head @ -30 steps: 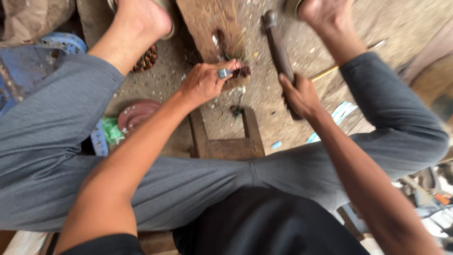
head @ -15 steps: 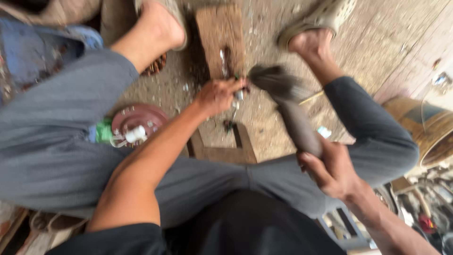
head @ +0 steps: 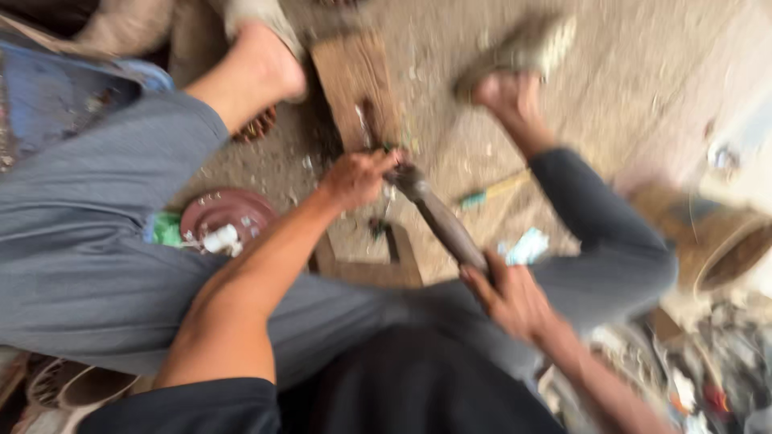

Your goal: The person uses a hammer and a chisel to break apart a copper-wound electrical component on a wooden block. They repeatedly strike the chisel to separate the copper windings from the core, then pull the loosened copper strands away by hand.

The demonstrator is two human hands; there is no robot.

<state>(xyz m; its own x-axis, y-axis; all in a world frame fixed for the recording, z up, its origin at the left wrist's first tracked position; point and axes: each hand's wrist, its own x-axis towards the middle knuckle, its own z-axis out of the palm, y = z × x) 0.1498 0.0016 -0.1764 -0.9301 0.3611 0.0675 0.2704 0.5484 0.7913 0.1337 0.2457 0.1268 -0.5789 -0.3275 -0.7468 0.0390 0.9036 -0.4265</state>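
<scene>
Centrally, just above mid-frame: hammer (head: 441,219), dark handle running diagonally from lower right up to a blurred head resting at a small workpiece (head: 392,163) on a wooden block (head: 354,84). Workpiece too blurred and too small to identify — only a dark speck against pale wood. Right hand (head: 508,299) wrapped around the lower end of the handle, grip clamped tight on it. Left hand (head: 359,177) immediately left of the hammer head, fingers pinched together at the workpiece; grip closed, though exactly what sits between the fingertips cannot be told.

Further out: wooden block lying on the dusty floor (head: 627,72), stretching toward the top of the frame between two bare feet. Lower centre, a small wooden frame (head: 378,269) beneath the forearm. Right of the handle, a thin yellowish tool with a green end (head: 490,193), and a pale scrap (head: 527,245) just below it. Left of centre, a round reddish dish (head: 225,217) with white bits in it, a green object (head: 166,229) touching its left edge. Grey trouser legs spread to both sides — heavy motion blur throughout.
</scene>
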